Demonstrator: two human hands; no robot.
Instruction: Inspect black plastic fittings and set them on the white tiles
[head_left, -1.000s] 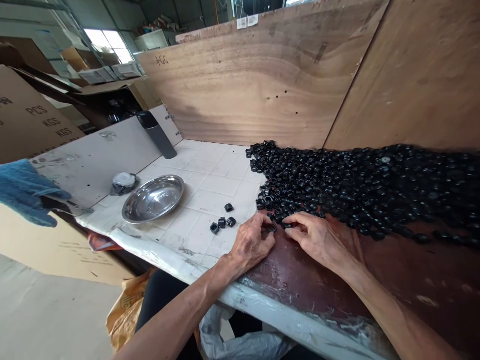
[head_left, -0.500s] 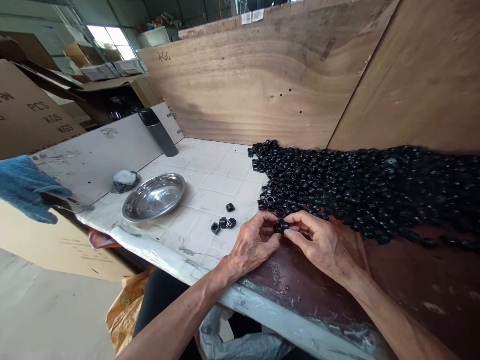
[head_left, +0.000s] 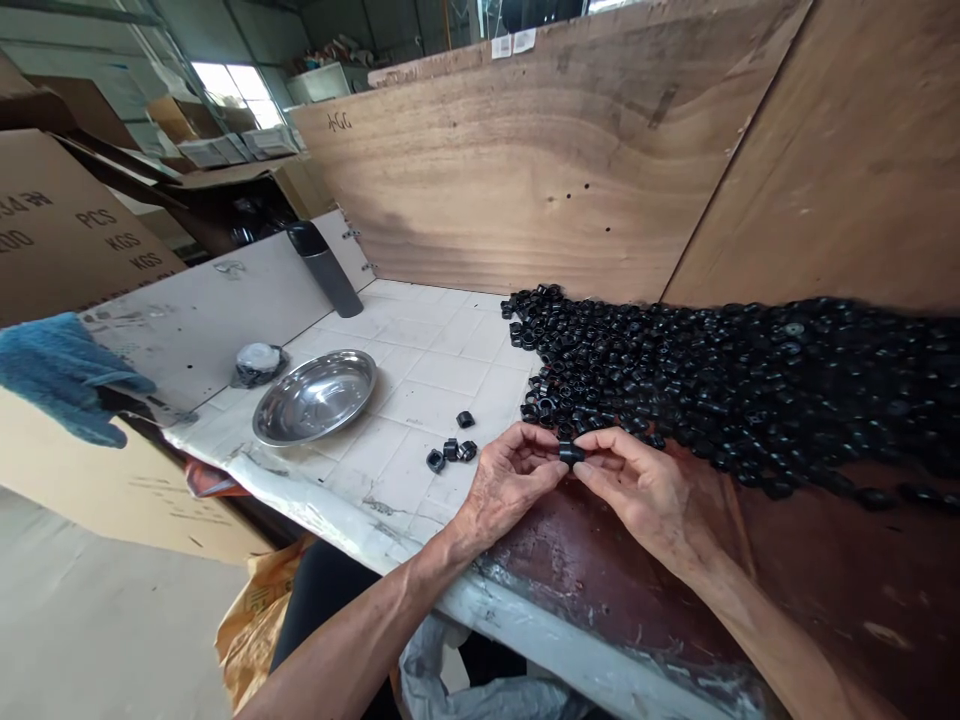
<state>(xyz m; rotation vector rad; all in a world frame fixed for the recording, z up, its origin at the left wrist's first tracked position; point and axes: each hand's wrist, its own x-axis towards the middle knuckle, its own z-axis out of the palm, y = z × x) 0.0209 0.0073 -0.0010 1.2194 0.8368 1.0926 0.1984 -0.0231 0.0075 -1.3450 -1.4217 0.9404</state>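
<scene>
A small black ring-like part (head_left: 571,453) is pinched between my two hands near the front edge of a big pile of similar black parts (head_left: 675,370). My left hand (head_left: 517,470) grips its left side with thumb and fingers. From the right, my right hand (head_left: 637,485) holds the same part by the fingertips. Several loose black parts (head_left: 451,450) lie on the white tabletop, left of my left hand. My fingers cover some of the held part.
A shallow metal bowl (head_left: 315,398), a wrapped roll (head_left: 259,364) and a dark bottle (head_left: 326,270) stand on the left of the table (head_left: 420,375). A wooden panel (head_left: 525,170) rises behind. A blue glove (head_left: 67,370) hangs over the left side board. Cardboard boxes (head_left: 67,220) stand beyond.
The view has shifted slightly, so the scene sits a little further right and lower. The black part between my hands now shows as a band, its fingertip grip slightly changed.
</scene>
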